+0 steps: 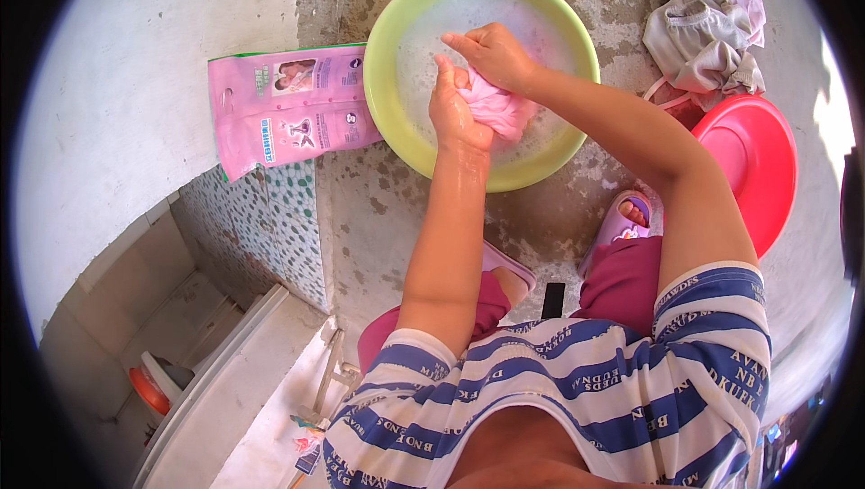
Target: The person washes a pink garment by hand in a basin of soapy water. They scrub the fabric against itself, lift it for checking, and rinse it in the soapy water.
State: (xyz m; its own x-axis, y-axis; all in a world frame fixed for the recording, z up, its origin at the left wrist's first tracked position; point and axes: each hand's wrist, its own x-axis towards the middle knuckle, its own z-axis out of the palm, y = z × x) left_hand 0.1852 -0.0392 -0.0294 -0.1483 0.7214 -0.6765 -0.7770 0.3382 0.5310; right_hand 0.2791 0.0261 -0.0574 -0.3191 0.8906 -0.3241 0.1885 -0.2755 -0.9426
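Note:
A yellow-green plastic basin [586, 84] of sudsy water [432, 23] stands on the concrete floor. Over the water, both hands grip a bunched, wet pink cloth [497, 107]. My left hand [453, 104] holds its left side, palm turned up, with the thumb pointing away from me. My right hand [497, 57] closes over the cloth's upper part, its thumb pointing left. The lower right end of the cloth hangs at the suds. Wet skin shows on the left wrist.
A pink printed plastic packet [290, 111] lies against the basin's left side. At the right are a red plastic basin [760, 165] and a heap of grey and pink clothes [703, 36]. My feet in lilac slippers [608, 219] are close to the basin. A low wall [223, 394] runs at the lower left.

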